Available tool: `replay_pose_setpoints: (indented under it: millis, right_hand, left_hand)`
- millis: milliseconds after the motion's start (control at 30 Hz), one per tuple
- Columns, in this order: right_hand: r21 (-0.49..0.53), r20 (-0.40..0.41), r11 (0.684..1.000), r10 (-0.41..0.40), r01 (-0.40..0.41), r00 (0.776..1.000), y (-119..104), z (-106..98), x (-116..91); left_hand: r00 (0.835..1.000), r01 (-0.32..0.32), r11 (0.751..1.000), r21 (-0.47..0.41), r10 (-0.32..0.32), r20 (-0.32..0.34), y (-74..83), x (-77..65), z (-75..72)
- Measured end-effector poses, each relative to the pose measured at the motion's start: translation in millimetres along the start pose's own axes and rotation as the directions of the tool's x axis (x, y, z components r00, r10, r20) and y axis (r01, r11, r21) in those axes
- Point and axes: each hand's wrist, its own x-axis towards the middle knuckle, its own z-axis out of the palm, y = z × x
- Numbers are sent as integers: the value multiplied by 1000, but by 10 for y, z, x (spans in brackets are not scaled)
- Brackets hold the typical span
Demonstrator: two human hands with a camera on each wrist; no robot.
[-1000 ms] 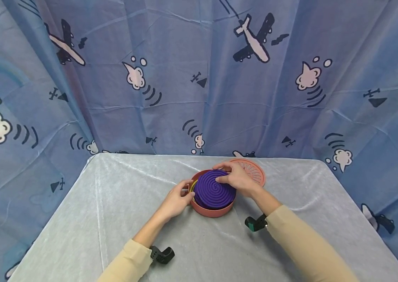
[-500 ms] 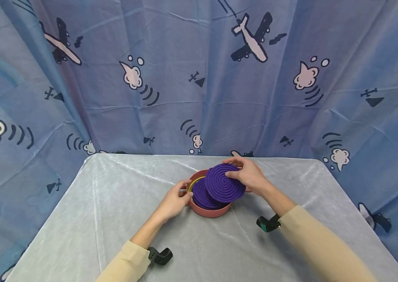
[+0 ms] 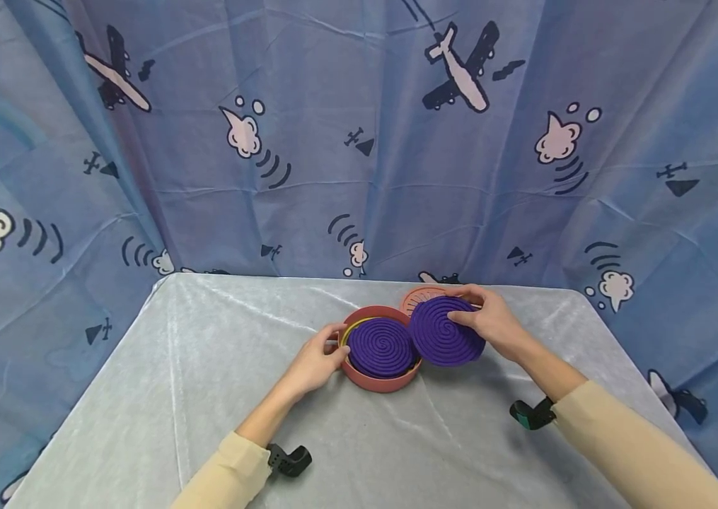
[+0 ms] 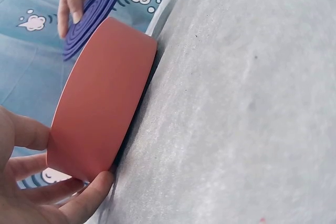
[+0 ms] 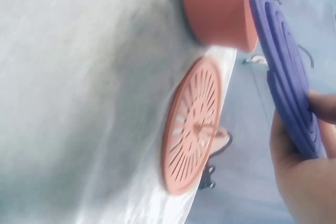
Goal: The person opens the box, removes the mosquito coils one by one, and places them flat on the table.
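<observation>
My right hand [image 3: 495, 324] pinches a round purple mosquito coil [image 3: 436, 343] by its edge, thumb on the upper face, and holds it raised and tilted just right of a round coral mosquito coil box [image 3: 376, 384]. Another purple coil [image 3: 382, 346] lies flat inside that box, with a yellow ring [image 3: 346, 333] showing along the inner left side. At the box's left, my left hand [image 3: 315, 364] grips the wall between thumb and fingers; the left wrist view has its fingertips spread along the wall [image 4: 105, 98].
Behind the held coil lies the coral slotted lid [image 3: 414, 300], flat on the grey cloth-covered table [image 3: 257, 311]; the right wrist view shows its small centre knob. A blue curtain [image 3: 308, 141] with airplane prints hangs at the table's back edge.
My right hand has lifted one coil out of the box and carried it rightward, uncovering the coil beneath. The left hand keeps its grip on the box.
</observation>
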Motion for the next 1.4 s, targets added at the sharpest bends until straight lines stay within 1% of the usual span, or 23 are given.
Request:
replay_pose_setpoints:
  millis: [200, 300, 433, 633, 733, 867, 1033, 1200, 1400]
  right_hand:
    - [3, -20, 1000, 2, -2, 1000, 115, -193, -74]
    - [-20, -41, 1000, 20, -21, 999, 212, -308, -89]
    - [-26, -94, 998, 57, -60, 994, 362, -438, -89]
    - [16, -188, 996, 94, -93, 978, 589, -588, -93]
    - [40, -220, 993, 114, -108, 969, 690, -647, -95]
    - [44, -258, 991, 136, -129, 956, 813, -701, -93]
    - [25, -304, 989, 146, -146, 942, 966, -746, -100]
    - [-2, -301, 985, 162, -170, 940, 1092, -761, -109]
    - [-50, -287, 978, 178, -200, 941, 1173, -737, -110]
  left_hand:
    - [1000, -4, 1000, -8, 4, -4, 12, -4, -8]
    - [1000, -3, 1000, -11, 3, 1, 13, -3, -7]
    - [1000, -3, 1000, -13, 3, 1, -5, -2, -7]
    - [1000, -5, 1000, -1, 5, -5, -19, -4, -8]
    - [1000, -8, 1000, 5, 8, -4, -9, -2, -8]
    - [1000, -5, 1000, 5, 5, 0, -5, 3, -9]
    - [1000, 0, 1000, -5, 0, 9, -8, 8, -9]
    - [1000, -1, 1000, -2, 1, 9, -18, 11, -8]
    - [1000, 5, 1000, 4, -5, 11, -16, -6, -2]
